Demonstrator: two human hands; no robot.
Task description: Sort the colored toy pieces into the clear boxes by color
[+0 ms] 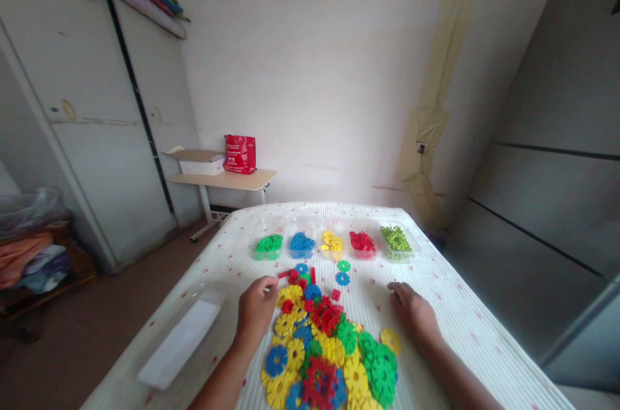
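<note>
My left hand [258, 307] is at the left edge of a heap of plastic pieces, its fingers curled in with the thumb against them. Whether anything is inside is hidden. A thin red strip [285, 273] lies by its fingertips. My right hand [413, 312] rests on the cloth right of the heap, fingers bent under, their inside out of sight. Between my hands are yellow notched discs [356, 376], green ones [382, 368], blue ones [276, 360] and red square lattice blocks [320, 383]. A blue disc [342, 279] and a green disc [343, 265] lie apart, farther back.
Clear boxes of green [269, 243], blue [301, 243], yellow [332, 242], red [363, 242] and light green pieces [396, 239] stand in a row at the back. A long white container [181, 340] lies left on the patterned tablecloth [227, 235]. A side table [232, 180] bears a red bag [240, 154].
</note>
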